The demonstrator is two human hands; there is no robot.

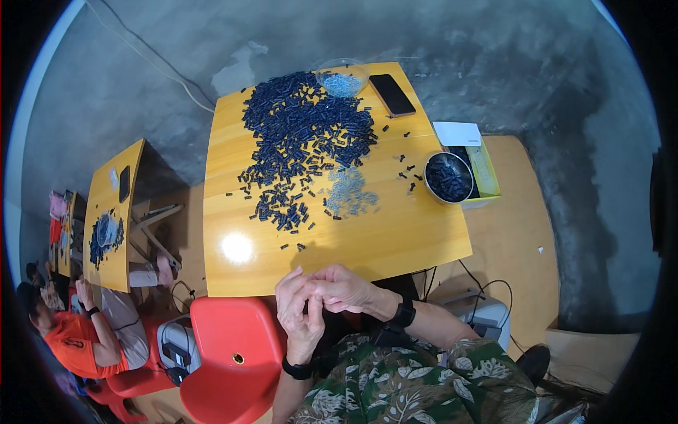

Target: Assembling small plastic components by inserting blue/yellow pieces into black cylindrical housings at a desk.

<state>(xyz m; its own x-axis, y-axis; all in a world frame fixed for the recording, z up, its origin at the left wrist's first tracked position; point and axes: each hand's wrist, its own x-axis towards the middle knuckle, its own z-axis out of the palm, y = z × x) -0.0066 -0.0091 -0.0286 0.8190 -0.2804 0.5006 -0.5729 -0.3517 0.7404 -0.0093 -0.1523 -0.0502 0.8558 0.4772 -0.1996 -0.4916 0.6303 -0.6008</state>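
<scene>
My left hand [302, 311] and my right hand [342, 288] meet just off the near edge of the yellow table [395, 247]. Both have bent fingers, with the fingertips pinched together. Whatever they pinch is too small or too covered to make out. Beyond them on the tabletop lies a big heap of small black plastic pieces [304, 120], thinning into loose ones toward me. A patch of tiny clear or silvery pieces [349, 192] is spread beside it. At the table's right edge stands a round bowl [438, 199] with black pieces inside.
A clear bowl [363, 75] of tiny pale pieces and a dark phone [392, 95] sit at the far side. Right of the table are a yellow box [486, 173] and a white flat box [458, 133]. A red chair [233, 339] stands at left; beyond it a person in orange [81, 343] sits.
</scene>
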